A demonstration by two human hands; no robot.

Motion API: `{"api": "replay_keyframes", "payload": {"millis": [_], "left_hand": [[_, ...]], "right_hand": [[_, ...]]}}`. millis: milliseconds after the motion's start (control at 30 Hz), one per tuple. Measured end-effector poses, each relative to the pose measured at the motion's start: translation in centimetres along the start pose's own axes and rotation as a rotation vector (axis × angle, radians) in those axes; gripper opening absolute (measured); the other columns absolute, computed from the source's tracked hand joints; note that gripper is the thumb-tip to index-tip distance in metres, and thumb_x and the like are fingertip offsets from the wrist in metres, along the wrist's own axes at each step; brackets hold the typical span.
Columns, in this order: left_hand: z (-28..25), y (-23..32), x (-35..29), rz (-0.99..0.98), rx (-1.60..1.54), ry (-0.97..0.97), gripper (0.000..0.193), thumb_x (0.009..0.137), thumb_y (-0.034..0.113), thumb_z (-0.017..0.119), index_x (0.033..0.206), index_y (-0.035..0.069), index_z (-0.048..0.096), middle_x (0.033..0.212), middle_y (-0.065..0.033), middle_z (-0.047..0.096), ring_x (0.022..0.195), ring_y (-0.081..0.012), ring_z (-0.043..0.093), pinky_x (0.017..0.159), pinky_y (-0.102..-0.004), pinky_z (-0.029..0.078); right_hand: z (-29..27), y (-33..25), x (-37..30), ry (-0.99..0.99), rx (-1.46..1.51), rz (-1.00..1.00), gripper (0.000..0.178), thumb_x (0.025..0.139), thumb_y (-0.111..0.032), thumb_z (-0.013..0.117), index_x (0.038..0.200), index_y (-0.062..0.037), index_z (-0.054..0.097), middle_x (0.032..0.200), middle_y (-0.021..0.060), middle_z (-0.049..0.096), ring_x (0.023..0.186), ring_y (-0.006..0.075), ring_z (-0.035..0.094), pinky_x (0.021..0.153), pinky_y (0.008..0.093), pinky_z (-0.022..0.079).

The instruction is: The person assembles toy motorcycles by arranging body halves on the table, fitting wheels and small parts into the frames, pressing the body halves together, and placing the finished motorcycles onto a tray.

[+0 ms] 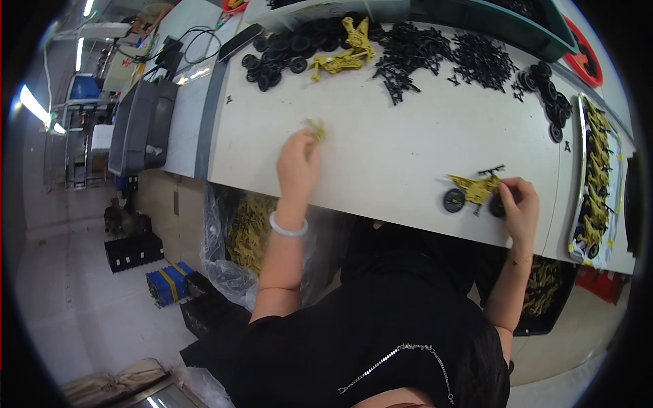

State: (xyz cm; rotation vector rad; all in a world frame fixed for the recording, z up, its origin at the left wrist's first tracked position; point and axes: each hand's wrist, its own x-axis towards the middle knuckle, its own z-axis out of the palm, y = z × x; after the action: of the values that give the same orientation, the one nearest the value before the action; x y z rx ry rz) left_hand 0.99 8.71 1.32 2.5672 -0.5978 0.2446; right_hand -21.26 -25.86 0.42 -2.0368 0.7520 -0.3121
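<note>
My left hand (298,160), over the left part of the white worktable, pinches a small yellow plastic piece (315,129), blurred by motion; it looks like a toy motorcycle body. At the table's near edge on the right, my right hand (520,204) is closed on the front end of a yellow toy motorcycle (474,186). That toy has black wheels and a black handlebar, and stands roughly upright. My fingers partly cover its right wheel. Farther back lie more yellow motorcycle bodies (337,62), beside a heap of black wheels (279,58).
Piles of black plastic parts (415,58) line the table's back, with more wheels (551,102) at the right. A tray (577,170) of yellow motorcycles stands far right. Below the table's edge sits a plastic-lined container of yellow parts (250,231). Grey bins (139,129) are at left.
</note>
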Motion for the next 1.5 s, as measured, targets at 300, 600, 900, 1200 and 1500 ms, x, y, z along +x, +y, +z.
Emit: {"api": "replay_keyframes", "payload": {"millis": [300, 600, 900, 1200, 1500], "left_hand": [[-0.2, 2.8, 0.7, -0.286, -0.706, -0.440, 0.017, 0.081, 0.007, 0.068, 0.094, -0.003, 0.063, 0.092, -0.0092, 0.068, 0.074, -0.0115, 0.061, 0.064, -0.0237, 0.048], [-0.5, 1.1, 2.0, -0.178, -0.203, -0.215, 0.039, 0.072, 0.019, 0.078, 0.102, -0.002, 0.063, 0.088, -0.0120, 0.066, 0.078, -0.0202, 0.061, 0.069, -0.0316, 0.049], [-0.1, 3.3, 0.7, -0.135, -0.116, -0.324, 0.042, 0.065, 0.015, 0.077, 0.102, 0.000, 0.063, 0.091, -0.0118, 0.065, 0.086, -0.0237, 0.059, 0.079, -0.0342, 0.048], [2.5, 14.5, -1.5, 0.250, -0.516, -0.413, 0.040, 0.063, 0.007, 0.075, 0.099, 0.000, 0.060, 0.096, -0.0080, 0.060, 0.089, -0.0211, 0.058, 0.081, -0.0312, 0.046], [4.7, 17.6, -3.8, 0.455, -0.386, -0.419, 0.042, 0.064, 0.011, 0.076, 0.101, 0.004, 0.058, 0.095, -0.0083, 0.055, 0.086, -0.0266, 0.053, 0.073, -0.0369, 0.045]], "right_hand": [[2.5, -1.9, -0.8, 0.091, -0.156, -0.171, 0.006, 0.079, -0.015, 0.068, 0.083, -0.0104, 0.070, 0.080, -0.0005, 0.065, 0.085, 0.0173, 0.054, 0.083, 0.0326, 0.035], [2.3, -1.7, -0.7, 0.078, -0.095, -0.156, 0.007, 0.079, -0.016, 0.068, 0.083, -0.0108, 0.071, 0.079, -0.0019, 0.065, 0.085, 0.0169, 0.053, 0.083, 0.0333, 0.034], [2.6, -1.7, -0.4, 0.169, -0.097, -0.274, 0.011, 0.079, -0.018, 0.068, 0.087, -0.0119, 0.069, 0.078, -0.0012, 0.063, 0.084, 0.0173, 0.052, 0.078, 0.0332, 0.033], [5.3, -3.3, -6.4, 0.294, -0.375, -0.487, 0.020, 0.066, -0.019, 0.076, 0.077, -0.0165, 0.060, 0.077, -0.0029, 0.052, 0.078, 0.0177, 0.049, 0.072, 0.0333, 0.031], [6.2, -1.8, -7.3, 0.401, -0.369, -0.534, 0.017, 0.063, -0.014, 0.074, 0.070, -0.0172, 0.060, 0.069, -0.0051, 0.048, 0.074, 0.0152, 0.048, 0.070, 0.0316, 0.030]]}}
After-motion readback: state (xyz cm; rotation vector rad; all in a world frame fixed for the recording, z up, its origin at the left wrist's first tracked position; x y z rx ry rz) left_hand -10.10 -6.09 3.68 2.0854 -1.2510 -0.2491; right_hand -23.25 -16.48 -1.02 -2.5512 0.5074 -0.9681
